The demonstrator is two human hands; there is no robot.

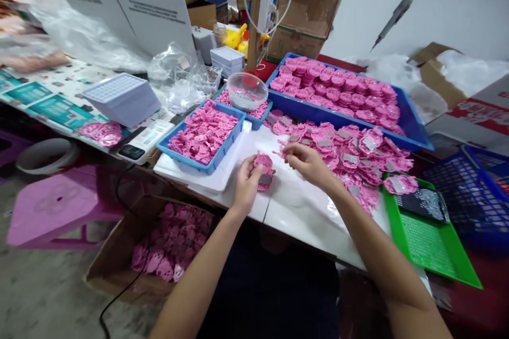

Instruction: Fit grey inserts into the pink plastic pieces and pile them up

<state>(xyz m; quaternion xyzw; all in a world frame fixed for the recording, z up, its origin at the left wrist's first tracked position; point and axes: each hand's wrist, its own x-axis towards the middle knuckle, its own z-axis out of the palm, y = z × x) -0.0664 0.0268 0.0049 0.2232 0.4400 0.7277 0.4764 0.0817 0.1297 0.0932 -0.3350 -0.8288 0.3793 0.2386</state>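
My left hand (245,186) is closed around a pink plastic case (264,161) with a grey plate in its lower half, held just above the white tabletop (290,217). To the right of it hovers my right hand (305,162), thumb and fingers drawn together. Whatever sits between those fingertips is too small to make out; tiny pink bits show beside them. Behind and right of this hand lies a loose heap of similar pink cases (350,158), many with grey plates. A blue tray of small pink parts (202,135) stands beyond my left hand.
A large blue bin (413,121) holds stacked pink pieces at the back. A clear bowl (247,92) rests on another small blue tray. At right are a green tray (457,259) and a blue basket (457,201). An electric screwdriver (393,20) hangs above. A carton (107,259) sits below left.
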